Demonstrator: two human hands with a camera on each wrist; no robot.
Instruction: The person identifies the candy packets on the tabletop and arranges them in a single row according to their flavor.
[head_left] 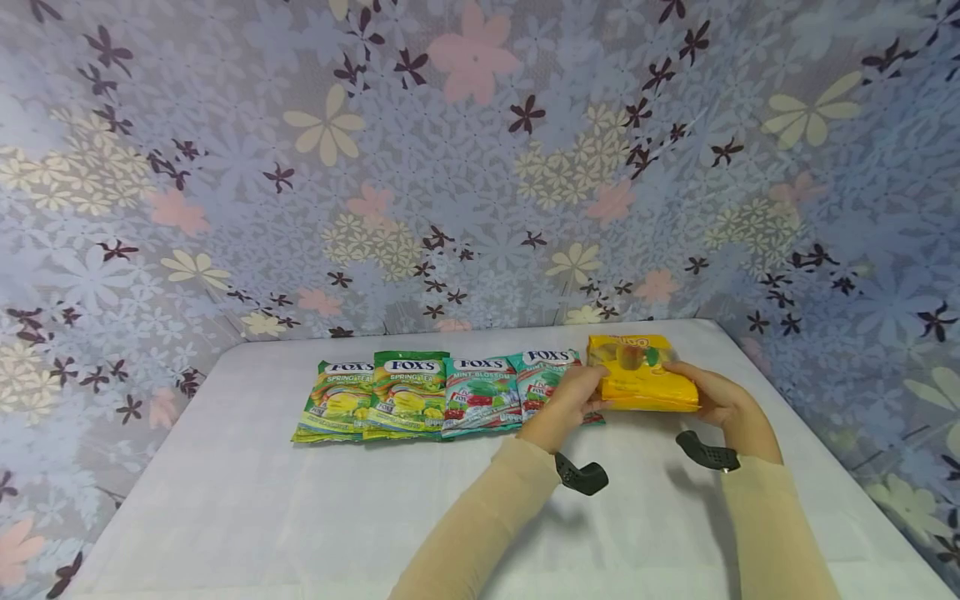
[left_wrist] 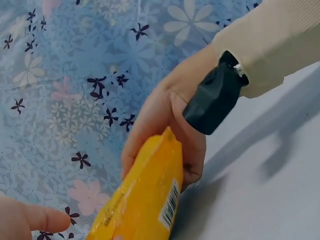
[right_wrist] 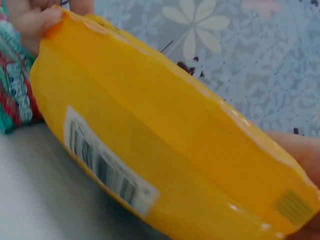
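Observation:
Both hands hold a yellow packet (head_left: 648,392) with fruit pictures on its front, at the right part of the table. My left hand (head_left: 564,407) pinches its left end; in the right wrist view, the left thumb (right_wrist: 42,22) presses on that corner. Round the opposite end curl the fingers of my right hand (head_left: 723,404). A barcode shows on the packet's underside (right_wrist: 107,160), which faces the right wrist camera. Directly left of the packet lies a teal Fox's mint candy bag (head_left: 536,385), partly covered by my left hand.
Leftward in the same row lie another teal Fox's bag (head_left: 480,396) and two green-yellow Fox's Spring Tea bags (head_left: 408,396), edges overlapping. They rest on a white-covered table (head_left: 337,517). A flowered cloth (head_left: 465,167) rises behind the table and along its sides.

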